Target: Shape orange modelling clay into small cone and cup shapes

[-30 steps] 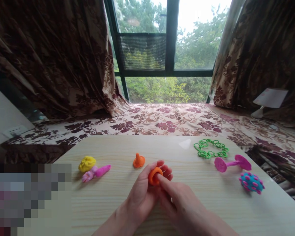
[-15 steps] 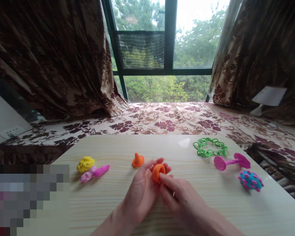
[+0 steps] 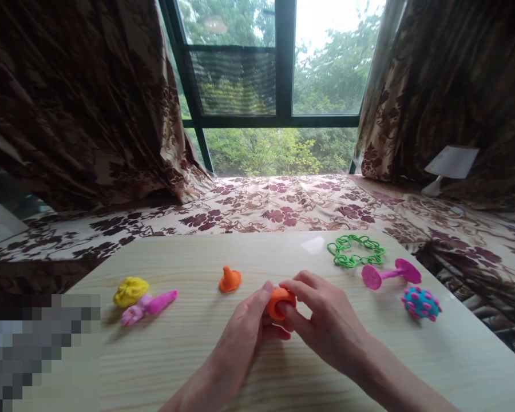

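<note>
A small hollow cup of orange modelling clay is held between both hands above the table, its opening facing me. My left hand cradles it from the left and below, thumb against its side and fingers curled under it. My right hand pinches its right wall, the thumb reaching into the hollow and the forefinger over the top rim. Beyond my left hand, an orange clay piece with a flat round base and an upright knob rests on the table.
On the pale wooden table, yellow clay, a pink clay piece and a marbled pink lump sit left. To the right are a green clay chain, a magenta dumbbell shape and a blue lump with pink dots.
My right hand has shifted from poking at the cup's near edge to pinching its wall from the right. My left hand has turned from an open palm to closing around the cup. The view has shifted slightly.
</note>
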A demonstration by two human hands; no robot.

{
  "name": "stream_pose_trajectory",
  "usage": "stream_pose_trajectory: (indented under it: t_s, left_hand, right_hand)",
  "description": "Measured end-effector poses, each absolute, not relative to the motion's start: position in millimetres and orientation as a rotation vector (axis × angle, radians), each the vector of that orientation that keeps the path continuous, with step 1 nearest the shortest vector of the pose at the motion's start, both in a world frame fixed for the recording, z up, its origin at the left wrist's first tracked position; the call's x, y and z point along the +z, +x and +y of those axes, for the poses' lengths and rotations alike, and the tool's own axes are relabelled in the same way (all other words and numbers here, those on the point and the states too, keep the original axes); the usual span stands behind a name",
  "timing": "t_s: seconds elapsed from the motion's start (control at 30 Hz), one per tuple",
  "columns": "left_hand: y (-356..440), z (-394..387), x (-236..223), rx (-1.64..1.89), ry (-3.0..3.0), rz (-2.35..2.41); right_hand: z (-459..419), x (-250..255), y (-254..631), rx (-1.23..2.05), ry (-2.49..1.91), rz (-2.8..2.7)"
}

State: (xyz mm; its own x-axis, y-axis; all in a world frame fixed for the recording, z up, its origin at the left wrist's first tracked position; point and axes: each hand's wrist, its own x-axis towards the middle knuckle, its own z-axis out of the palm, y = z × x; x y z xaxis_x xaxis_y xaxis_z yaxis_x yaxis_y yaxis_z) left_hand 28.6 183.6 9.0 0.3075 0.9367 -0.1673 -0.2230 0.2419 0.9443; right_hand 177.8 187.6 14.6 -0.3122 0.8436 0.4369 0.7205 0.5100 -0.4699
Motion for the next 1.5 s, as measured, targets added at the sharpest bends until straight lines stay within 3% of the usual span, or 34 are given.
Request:
stream_pose_trajectory:
  t_s: [0.27, 1.1, 1.33, 1.5]
  left_hand:
    - [29.5, 179.4, 12.8, 1.162, 1.73, 1.213]
    - [27.5, 176.6, 5.2, 1.196, 1.641, 1.212]
    - [24.8, 179.9, 7.0, 1.187, 1.661, 1.269]
    - [25.4, 179.0, 9.8, 1.104, 1.431, 1.18]
  right_hand:
    - [184.2, 13.9, 175.4, 0.173, -1.333, -2.174]
    - [184.6, 8.2, 174.4, 0.168, -1.296, -2.333]
    - [184.2, 10.7, 176.7, 0.475, -1.222, -2.19]
    - [186.0, 7.2, 177.6, 0.313, -1.28, -2.138]
